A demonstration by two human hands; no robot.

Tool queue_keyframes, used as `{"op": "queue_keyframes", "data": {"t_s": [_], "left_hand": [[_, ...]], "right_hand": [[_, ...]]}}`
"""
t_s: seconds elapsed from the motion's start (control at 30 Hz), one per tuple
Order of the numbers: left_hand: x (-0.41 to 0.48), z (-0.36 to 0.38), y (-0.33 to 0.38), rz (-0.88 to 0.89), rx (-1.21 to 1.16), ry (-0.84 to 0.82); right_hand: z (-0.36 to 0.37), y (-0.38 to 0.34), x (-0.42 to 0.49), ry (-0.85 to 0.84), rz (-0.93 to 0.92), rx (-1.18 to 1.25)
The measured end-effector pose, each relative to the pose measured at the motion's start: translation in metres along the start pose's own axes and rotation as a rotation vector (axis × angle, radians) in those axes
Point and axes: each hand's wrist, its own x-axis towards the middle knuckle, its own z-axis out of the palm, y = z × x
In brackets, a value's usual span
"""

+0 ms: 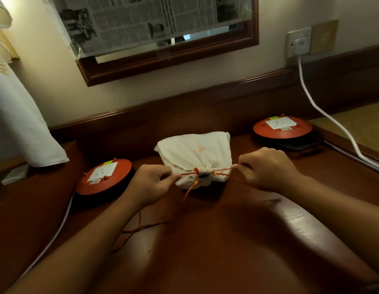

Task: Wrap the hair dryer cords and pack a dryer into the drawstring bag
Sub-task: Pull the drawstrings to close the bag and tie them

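Observation:
A cream drawstring bag lies on the dark wooden desk, bulging, its mouth gathered tight and facing me. Whatever is inside is hidden. An orange drawstring runs out of both sides of the mouth. My left hand pinches the string to the left of the bag. My right hand pinches the string to the right. The string is stretched taut between them. Loose orange string ends trail on the desk under my left forearm.
Two red round extension cord reels with white socket plates sit on the desk, one at left, one at back right. A white cable runs from a wall socket. A white cloth hangs at left. A framed mirror is above.

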Motion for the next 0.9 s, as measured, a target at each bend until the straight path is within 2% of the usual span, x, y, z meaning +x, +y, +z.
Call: {"op": "queue_keyframes", "data": {"t_s": [0.07,0.17,0.23,0.33,0.4,0.47,0.53,0.6,0.7,0.8,0.9], "left_hand": [[-0.001,-0.001,-0.004,-0.066,-0.083,-0.007],[0.001,0.002,-0.002,-0.133,-0.15,0.0],[0.002,0.008,0.001,-0.138,-0.09,-0.004],[-0.001,0.014,0.001,-0.179,0.051,-0.092],[-0.011,0.012,0.006,-0.153,0.065,-0.002],[-0.024,0.011,0.027,-0.094,-0.018,0.198],[-0.036,0.019,0.053,-0.037,-0.074,0.208],[-0.04,0.032,0.069,-0.023,-0.022,0.116],[-0.036,0.05,0.065,-0.056,0.037,0.102],[-0.028,0.052,0.063,-0.044,0.006,0.13],[-0.023,0.048,0.058,-0.039,-0.009,0.08]], "right_hand": [[0.003,0.0,-0.001,0.061,-0.038,-0.005],[0.012,-0.004,-0.006,0.081,0.006,0.023],[0.016,-0.008,-0.007,0.075,0.094,0.042],[0.014,-0.009,-0.005,-0.038,0.193,0.054],[0.007,-0.009,-0.004,-0.034,0.207,0.083],[-0.001,-0.016,-0.01,0.111,0.169,0.136],[0.0,-0.031,-0.019,0.163,0.057,0.117],[0.011,-0.046,-0.025,0.047,-0.014,0.086],[0.029,-0.058,-0.023,-0.107,0.063,0.088],[0.034,-0.06,-0.016,-0.122,0.123,0.134],[0.033,-0.06,-0.012,-0.139,0.109,0.138]]}}
